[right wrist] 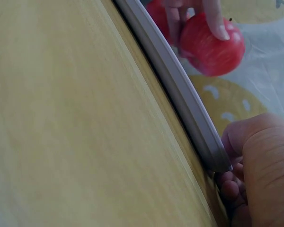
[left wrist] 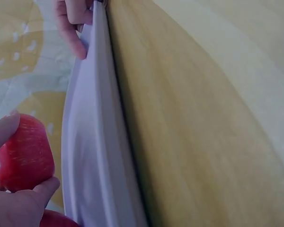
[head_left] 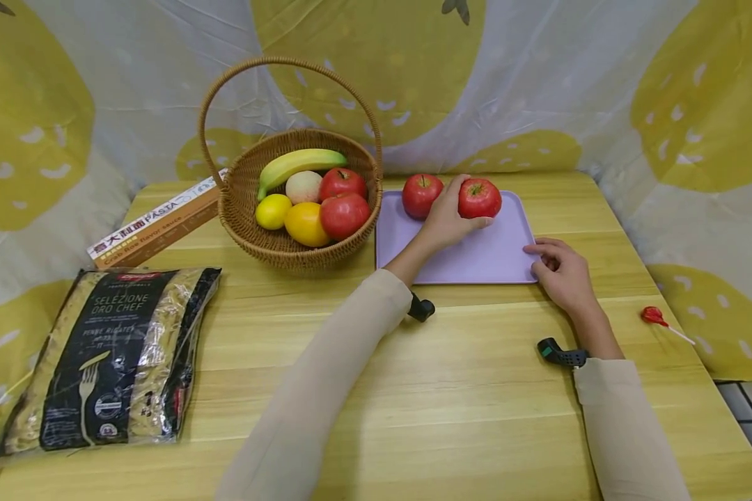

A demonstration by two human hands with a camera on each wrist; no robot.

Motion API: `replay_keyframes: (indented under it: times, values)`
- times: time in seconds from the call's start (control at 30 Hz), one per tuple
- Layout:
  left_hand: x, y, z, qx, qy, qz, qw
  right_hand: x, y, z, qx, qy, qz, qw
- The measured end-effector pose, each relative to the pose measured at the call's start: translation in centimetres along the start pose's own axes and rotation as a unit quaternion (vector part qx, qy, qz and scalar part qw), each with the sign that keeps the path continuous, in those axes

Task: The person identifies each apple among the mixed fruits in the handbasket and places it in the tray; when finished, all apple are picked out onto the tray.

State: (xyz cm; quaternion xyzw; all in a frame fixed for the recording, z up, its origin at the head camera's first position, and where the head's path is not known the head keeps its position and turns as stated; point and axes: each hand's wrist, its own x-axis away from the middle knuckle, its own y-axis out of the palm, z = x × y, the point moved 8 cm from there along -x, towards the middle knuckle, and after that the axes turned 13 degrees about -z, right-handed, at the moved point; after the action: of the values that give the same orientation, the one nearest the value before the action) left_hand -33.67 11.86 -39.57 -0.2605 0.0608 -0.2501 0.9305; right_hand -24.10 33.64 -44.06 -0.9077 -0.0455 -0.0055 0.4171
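Left hand (head_left: 446, 221) wrapped around a red apple (head_left: 480, 198) over the far right of the lilac tray (head_left: 476, 257), second apple (head_left: 422, 195) just left. Right hand (head_left: 560, 273) fingers curled, steadying the tray's near right corner.

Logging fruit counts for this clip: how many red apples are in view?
4. Two in the basket: upper apple, lower apple. Two on the purple tray: free apple, held apple in left hand. The basket may hide others.
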Motion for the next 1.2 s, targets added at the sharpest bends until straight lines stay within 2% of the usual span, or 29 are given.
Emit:
replay_keyframes:
  times: [0.23, 0.33, 0.47, 0.57, 0.8, 0.97, 1.07, 1.2]
  values:
    - [-0.7, 1.1, -1.0, 0.012, -0.016, 0.004, 0.9998, 0.1, -0.1, 0.2, -0.001, -0.007, 0.007, 1.0]
    - [-1.2, 1.5, -1.5, 0.026, -0.034, 0.007, 0.9991, 0.2, -0.3, 0.4, -0.002, -0.007, 0.01, 1.0]
    - [-1.5, 1.4, -1.9, 0.035, -0.061, 0.034, 0.9969, 0.1, -0.2, 0.4, -0.004, -0.01, 0.007, 1.0]
    - [-1.5, 1.2, -2.0, 0.027, -0.07, 0.05, 0.9959, 0.0, 0.0, 0.4, -0.006, -0.009, 0.005, 1.0]
    - [-1.6, 1.5, -1.9, -0.014, -0.091, 0.051, 0.9944, 0.0, 0.0, 0.6, -0.006, -0.003, 0.005, 1.0]
    - [-1.1, 1.7, -1.9, -0.026, -0.098, 0.035, 0.9943, 0.0, 0.0, 0.4, -0.005, -0.008, 0.006, 1.0]
    - [-0.3, 1.6, -1.6, -0.033, -0.097, 0.007, 0.9947, -0.1, 0.0, 0.5, 0.0, -0.01, 0.008, 1.0]
    - [1.5, 1.2, -0.9, -0.048, -0.092, -0.046, 0.9935, -0.1, 0.0, 0.5, 0.003, -0.008, 0.005, 1.0]
